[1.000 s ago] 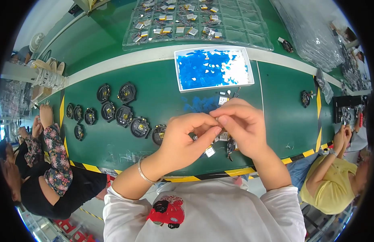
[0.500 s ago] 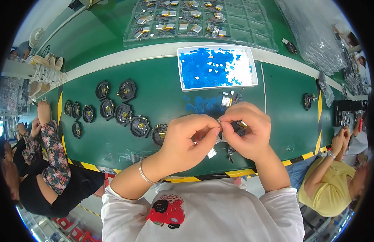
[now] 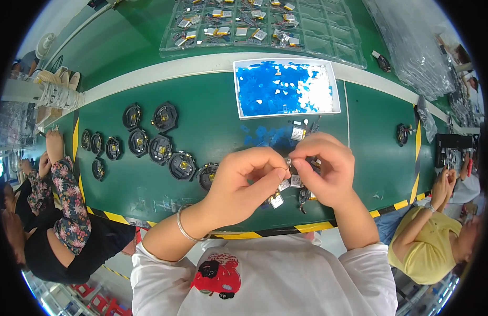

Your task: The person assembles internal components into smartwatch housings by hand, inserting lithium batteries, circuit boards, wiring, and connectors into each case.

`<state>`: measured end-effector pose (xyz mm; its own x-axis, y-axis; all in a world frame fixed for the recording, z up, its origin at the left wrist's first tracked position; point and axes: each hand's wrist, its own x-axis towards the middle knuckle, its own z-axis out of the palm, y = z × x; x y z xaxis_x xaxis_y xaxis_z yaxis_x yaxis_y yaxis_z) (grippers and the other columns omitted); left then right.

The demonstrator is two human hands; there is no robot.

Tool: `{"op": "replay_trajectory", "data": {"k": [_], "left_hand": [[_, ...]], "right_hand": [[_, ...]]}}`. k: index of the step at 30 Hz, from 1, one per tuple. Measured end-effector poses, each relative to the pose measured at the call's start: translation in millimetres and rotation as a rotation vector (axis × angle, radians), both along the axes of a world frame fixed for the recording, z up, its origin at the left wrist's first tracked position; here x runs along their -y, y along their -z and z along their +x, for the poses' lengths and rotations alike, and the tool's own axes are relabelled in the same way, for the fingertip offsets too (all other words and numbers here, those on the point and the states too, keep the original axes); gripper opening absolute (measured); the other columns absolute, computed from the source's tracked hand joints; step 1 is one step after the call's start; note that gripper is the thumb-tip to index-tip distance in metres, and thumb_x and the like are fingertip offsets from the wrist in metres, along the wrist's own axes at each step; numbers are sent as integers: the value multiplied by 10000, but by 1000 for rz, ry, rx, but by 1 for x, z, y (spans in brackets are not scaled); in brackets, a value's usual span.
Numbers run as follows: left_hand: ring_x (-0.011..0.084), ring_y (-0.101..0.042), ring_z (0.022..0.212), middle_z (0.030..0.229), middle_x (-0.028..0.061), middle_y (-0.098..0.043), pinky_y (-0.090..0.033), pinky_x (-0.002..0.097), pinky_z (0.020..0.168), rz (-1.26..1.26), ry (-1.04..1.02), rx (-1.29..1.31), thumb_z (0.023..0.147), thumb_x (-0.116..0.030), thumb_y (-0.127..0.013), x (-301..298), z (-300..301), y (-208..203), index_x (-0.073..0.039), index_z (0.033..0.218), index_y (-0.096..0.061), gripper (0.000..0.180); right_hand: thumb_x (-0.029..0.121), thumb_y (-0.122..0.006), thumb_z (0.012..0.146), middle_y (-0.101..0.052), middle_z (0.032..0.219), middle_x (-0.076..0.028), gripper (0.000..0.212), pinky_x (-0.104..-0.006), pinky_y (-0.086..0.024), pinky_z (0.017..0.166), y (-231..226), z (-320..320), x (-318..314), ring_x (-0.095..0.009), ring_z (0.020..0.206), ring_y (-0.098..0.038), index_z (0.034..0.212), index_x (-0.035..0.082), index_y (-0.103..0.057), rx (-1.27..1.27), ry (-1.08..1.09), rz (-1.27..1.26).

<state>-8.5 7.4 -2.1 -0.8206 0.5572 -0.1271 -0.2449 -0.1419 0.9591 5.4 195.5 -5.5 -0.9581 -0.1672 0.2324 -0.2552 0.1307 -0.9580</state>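
Note:
My left hand (image 3: 246,179) and my right hand (image 3: 326,167) meet over the green bench, thumbs and forefingers pinched close together. Between the fingertips shows a tiny silvery piece (image 3: 289,163), too small to name. Below and behind my fingers lie several flat silver battery packs, one of them a battery (image 3: 276,200) under my left hand, along with thin wires partly hidden by the hands. Just beyond my fingers another battery (image 3: 297,133) rests beside dark wiring. A round black housing (image 3: 207,176) is partly covered by my left hand.
Several round black housings (image 3: 161,149) stand at left on the bench. A white box (image 3: 287,114) of blue and white bits sits ahead, with loose blue film (image 3: 267,137) before it. Beyond is a clear compartment tray (image 3: 336,42) of batteries. Co-workers sit on both sides.
My fingertips have parted slightly, and the silvery piece between them shows more. The batteries beneath my hands are more visible. The whole view has shifted a little.

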Motion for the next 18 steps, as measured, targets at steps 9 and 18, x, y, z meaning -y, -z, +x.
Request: {"op": "replay_trajectory", "data": {"k": [9,18], "left_hand": [[57,-527,631,795,40,-604,-421,196,533,-192,102,-202,856,-7,-543,0,-4,-7,18,849,-593,56],[148,-582,886,1059,94,-594,-462,258,773,31,-27,151,899,-68,-505,-1,-11,4,32,1113,-536,238]], "right_hand": [[-71,-609,622,-579,700,-78,153,-250,-432,591,-2,-2,3,-169,628,-548,758,-1,-593,-342,90,257],[0,-704,657,-629,856,-118,299,-328,-481,660,10,-23,-27,-252,735,-609,951,6,-649,-421,579,757]]}}
